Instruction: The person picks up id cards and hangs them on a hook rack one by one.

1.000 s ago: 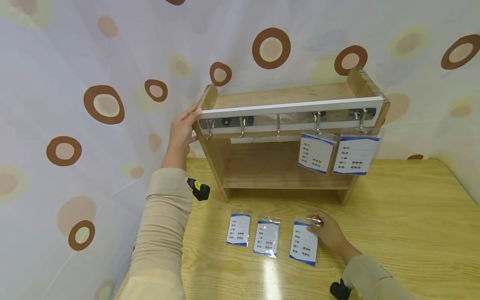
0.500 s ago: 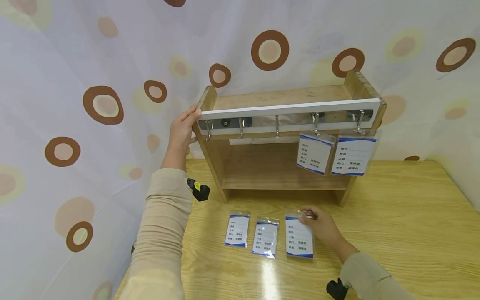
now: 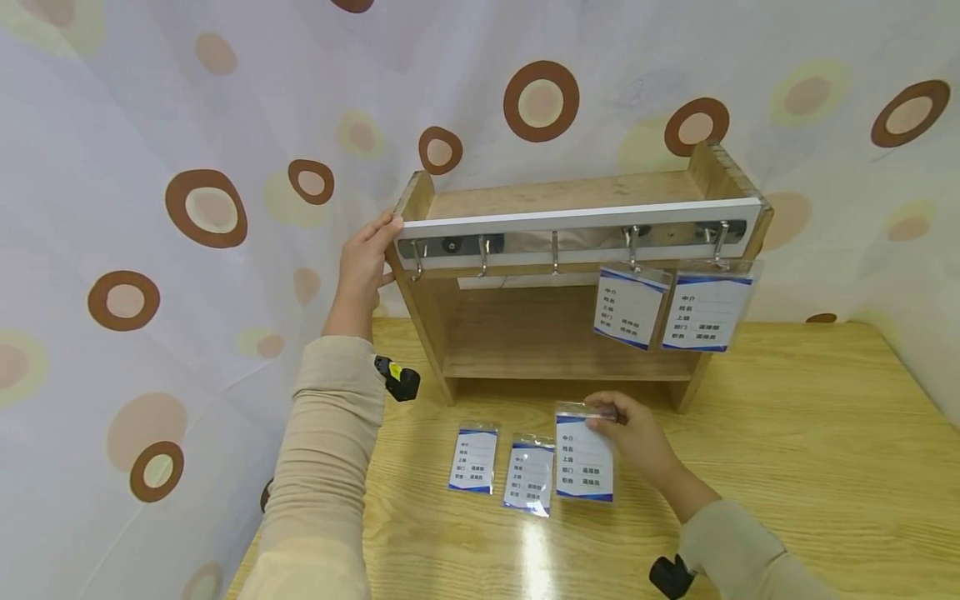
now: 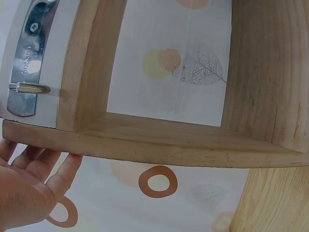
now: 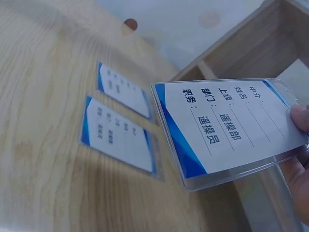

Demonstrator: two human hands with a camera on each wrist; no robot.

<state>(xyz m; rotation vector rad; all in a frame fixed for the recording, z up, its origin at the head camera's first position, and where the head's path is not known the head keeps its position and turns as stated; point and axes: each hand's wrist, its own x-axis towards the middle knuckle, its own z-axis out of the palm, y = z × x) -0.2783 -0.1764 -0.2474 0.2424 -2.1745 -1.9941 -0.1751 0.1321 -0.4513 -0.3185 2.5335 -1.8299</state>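
A clear plastic badge holder (image 3: 584, 458) with a blue-and-white card hangs from my right hand (image 3: 633, 433), whose thumb and fingers pinch its top edge. In the right wrist view, the held badge holder (image 5: 227, 128) tilts above the table. To its left, two similar badge holders, one farther left (image 3: 474, 460) and one nearer (image 3: 529, 475), lie on the table. My left hand (image 3: 363, 262) touches the upper left corner of a wooden rack (image 3: 573, 221). From the left wrist view, the fingers (image 4: 66, 174) rest against the outer side panel.
Along the rack's white front board runs a row of metal hooks (image 3: 556, 252). Two badge holders, the left (image 3: 632, 305) and the right (image 3: 707, 308), hang on the right-hand hooks. The rack stands on a wood-grain table (image 3: 810, 450) by a patterned wall covering (image 3: 615, 50).
My right hand has carried the badge holder left and towards the rack, close beside the two lying on the table. The left hand stays at the rack's corner.
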